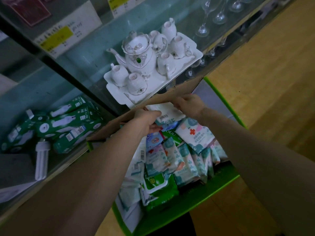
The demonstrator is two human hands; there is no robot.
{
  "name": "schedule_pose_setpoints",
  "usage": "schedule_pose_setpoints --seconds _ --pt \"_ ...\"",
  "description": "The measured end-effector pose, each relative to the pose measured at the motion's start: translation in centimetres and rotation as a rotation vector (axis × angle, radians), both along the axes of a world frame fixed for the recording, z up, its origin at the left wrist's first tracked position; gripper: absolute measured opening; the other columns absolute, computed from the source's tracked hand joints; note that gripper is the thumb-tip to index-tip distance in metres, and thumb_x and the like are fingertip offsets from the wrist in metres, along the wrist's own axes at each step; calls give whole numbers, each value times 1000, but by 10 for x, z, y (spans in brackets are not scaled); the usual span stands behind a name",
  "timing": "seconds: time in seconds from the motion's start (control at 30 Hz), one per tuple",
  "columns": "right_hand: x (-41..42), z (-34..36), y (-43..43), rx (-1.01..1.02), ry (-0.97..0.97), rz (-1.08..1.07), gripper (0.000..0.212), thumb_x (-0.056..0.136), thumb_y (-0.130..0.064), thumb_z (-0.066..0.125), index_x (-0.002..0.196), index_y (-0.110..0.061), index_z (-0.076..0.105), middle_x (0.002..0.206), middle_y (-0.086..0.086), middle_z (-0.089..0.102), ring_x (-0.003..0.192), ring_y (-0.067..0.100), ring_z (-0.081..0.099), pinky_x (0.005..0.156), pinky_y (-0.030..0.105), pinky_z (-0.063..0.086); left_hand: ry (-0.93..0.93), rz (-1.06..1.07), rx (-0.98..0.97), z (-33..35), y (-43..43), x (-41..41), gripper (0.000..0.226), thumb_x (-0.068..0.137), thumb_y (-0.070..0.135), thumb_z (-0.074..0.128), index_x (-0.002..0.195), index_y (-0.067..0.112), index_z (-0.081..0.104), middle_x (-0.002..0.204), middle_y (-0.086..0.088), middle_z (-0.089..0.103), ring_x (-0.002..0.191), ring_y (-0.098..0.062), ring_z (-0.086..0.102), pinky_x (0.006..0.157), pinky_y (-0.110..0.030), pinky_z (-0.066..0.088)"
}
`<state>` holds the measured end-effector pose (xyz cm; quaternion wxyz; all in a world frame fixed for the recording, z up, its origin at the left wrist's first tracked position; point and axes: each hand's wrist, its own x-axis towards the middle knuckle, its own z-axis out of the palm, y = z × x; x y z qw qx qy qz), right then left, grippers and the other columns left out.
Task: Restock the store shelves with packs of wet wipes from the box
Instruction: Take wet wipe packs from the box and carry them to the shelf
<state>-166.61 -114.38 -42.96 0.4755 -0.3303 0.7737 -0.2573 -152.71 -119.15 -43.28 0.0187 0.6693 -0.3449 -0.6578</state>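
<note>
A cardboard box with green edges (pixel 201 198) stands on the floor against the shelves, filled with several packs of wet wipes (pixel 180 160). Both my hands reach over its far end. My left hand (pixel 146 120) grips one white and teal pack (pixel 167 113) from its left side, thumb underneath. My right hand (pixel 189 103) pinches the same pack at its upper right edge. The pack is lifted just above the pile, next to the brown box flap (pixel 167 95).
A glass shelf right behind the box carries a white porcelain tea set on a tray (pixel 146 65) and wine glasses (pixel 214 14). The lower glass shelf at left holds green lamp boxes (pixel 68 123) and a loose bulb (pixel 41 157). Yellow floor (pixel 272 74) lies to the right.
</note>
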Motion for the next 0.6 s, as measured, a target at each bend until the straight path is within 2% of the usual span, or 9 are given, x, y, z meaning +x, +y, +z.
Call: schedule_pose_setpoints --seconds 0.07,0.13,0.23,0.3,0.37,0.4,0.47,0.53,0.6 --pt "-5 -7 -1 72 105 13 35 101 -18 40 114 3 65 111 15 63 96 25 54 85 34 45 16 27 1 -3 -1 -1 14 95 12 60 105 8 51 80 -9 57 66 -18 57 67 -34 55" --pt "-5 -11 -2 158 111 46 36 102 -17 36 118 2 62 105 13 57 92 23 50 78 30 42 12 24 14 -5 0 -3 8 96 13 58 98 9 52 79 -8 56 66 -17 55 73 -33 53" --pt "-6 -15 -7 185 97 55 35 102 -15 36 124 2 57 96 9 51 89 26 53 83 33 47 6 27 41 -8 -2 -3 16 96 13 57 82 9 50 79 -9 55 66 -17 54 64 -30 52" --pt "-7 -13 -7 180 40 14 30 100 -14 41 120 2 57 84 8 50 69 21 51 67 30 50 22 43 75 -10 -3 1 17 96 11 57 80 9 50 81 -10 55 68 -16 54 58 -27 51" --pt "-9 -11 -4 234 -16 1 18 101 -20 43 101 -6 55 90 9 52 62 15 49 61 27 48 53 72 119 -10 -5 7 14 96 10 56 83 8 52 84 -11 55 69 -17 55 49 -25 53" --pt "-9 -11 -2 270 -44 11 22 102 -27 43 98 -8 53 97 9 52 64 15 51 63 28 49 71 98 137 -9 -6 10 11 95 10 56 85 8 53 85 -11 55 68 -17 55 47 -25 54" --pt "-6 -12 3 312 -155 -12 36 100 -41 43 110 -7 49 103 10 54 72 19 56 67 31 49 94 143 161 -7 -8 15 8 94 10 56 86 7 54 83 -11 54 63 -15 53 48 -26 54" --pt "-1 -13 4 316 -193 -15 48 97 -46 46 121 -5 48 104 12 56 81 24 58 71 33 47 107 158 182 -4 -8 17 8 91 12 55 86 6 54 81 -10 54 58 -13 48 51 -27 52" --pt "4 -13 6 331 -176 23 52 95 -48 50 122 -4 48 105 14 56 80 24 57 74 33 45 114 148 196 -1 -7 18 9 88 15 54 85 7 54 78 -9 55 56 -14 46 59 -30 53"
